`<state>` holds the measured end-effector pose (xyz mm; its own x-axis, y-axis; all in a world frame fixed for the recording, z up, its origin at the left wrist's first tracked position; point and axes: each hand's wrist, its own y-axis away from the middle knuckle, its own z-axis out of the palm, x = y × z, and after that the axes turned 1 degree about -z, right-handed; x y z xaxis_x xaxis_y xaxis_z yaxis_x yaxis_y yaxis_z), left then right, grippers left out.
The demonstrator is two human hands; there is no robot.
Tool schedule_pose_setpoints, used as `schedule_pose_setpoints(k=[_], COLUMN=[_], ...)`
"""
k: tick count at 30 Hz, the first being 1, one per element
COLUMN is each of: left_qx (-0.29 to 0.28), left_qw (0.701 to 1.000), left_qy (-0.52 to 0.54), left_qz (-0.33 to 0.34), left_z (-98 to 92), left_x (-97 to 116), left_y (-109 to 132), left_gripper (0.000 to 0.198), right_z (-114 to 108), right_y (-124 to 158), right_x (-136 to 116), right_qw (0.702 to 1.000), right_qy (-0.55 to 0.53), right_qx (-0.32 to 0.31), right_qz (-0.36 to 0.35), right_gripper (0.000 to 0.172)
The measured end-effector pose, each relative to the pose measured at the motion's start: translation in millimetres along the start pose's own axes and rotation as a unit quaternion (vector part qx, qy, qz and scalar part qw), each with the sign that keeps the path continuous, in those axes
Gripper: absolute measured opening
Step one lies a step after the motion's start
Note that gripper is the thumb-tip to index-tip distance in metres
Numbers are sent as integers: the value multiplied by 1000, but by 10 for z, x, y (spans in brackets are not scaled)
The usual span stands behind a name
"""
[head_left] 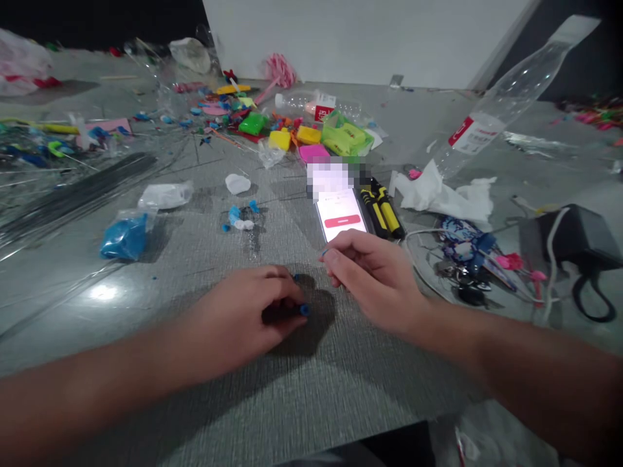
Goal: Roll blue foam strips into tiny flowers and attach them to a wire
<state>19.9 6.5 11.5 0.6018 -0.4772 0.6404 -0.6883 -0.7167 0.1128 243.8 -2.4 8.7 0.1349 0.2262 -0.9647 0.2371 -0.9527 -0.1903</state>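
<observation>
My left hand (257,301) is low over the table, closed, pinching a small piece of blue modelling clay (304,309) between thumb and fingers. Just behind its fingertips a tiny blue bit (296,277) shows. To the right, my right hand (367,272) is closed too, with thumb and forefinger pressed together on a small blue bit of clay (323,255), mostly hidden by the fingers. Beyond the left hand lies a curved blue-and-white clay shape (238,219) with small blue lumps beside it. A wrapped blue clay lump (124,237) sits farther left.
A lit phone (342,217) and yellow-black pliers (382,211) lie just past my right hand. On the right are crumpled tissue (448,194), a leaning plastic bottle (479,133), and a black adapter (577,237) with a cable. Colourful clay packs (280,139) clutter the back.
</observation>
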Motion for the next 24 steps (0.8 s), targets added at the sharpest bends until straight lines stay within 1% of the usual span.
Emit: schedule_pose_setpoints(k=[4,6,8,10,12,16,20,24], left_qx=[52,74,88,83,64,53,59,47], left_qw=[997,992,978,960,940,892,858,834], left_qy=[48,105,183,261,328,441,505,546], left_qz=[-2,-17,-40,-62,-75,-86,-74,-62], left_z=[-54,-70,-75,-75,-74,-62,-41,-27], left_x=[51,64,72,81,89,86,59,28], left_y=[11,10,5,-1,-3,-2,0,12], left_gripper=[16,18,19,18,16,15,15,17], right_z=[-15,-22,-30,-38,-45,-46,-27,-15], right_y=[16,30,41,47,46,39,35,43], right_x=[-5,-17,-43,-82,-124,-163,-145,-149], right_qw=[1000,999,998,995,988,982,973,973], right_qy=[-17,-17,-1,35,71,102,107,105], right_qx=[16,11,-8,-32,-50,-68,-64,-61], right_qz=[-13,-29,-55,-92,-124,-147,-194,-196], right_gripper=[22,22,20,16,11,7,4,8])
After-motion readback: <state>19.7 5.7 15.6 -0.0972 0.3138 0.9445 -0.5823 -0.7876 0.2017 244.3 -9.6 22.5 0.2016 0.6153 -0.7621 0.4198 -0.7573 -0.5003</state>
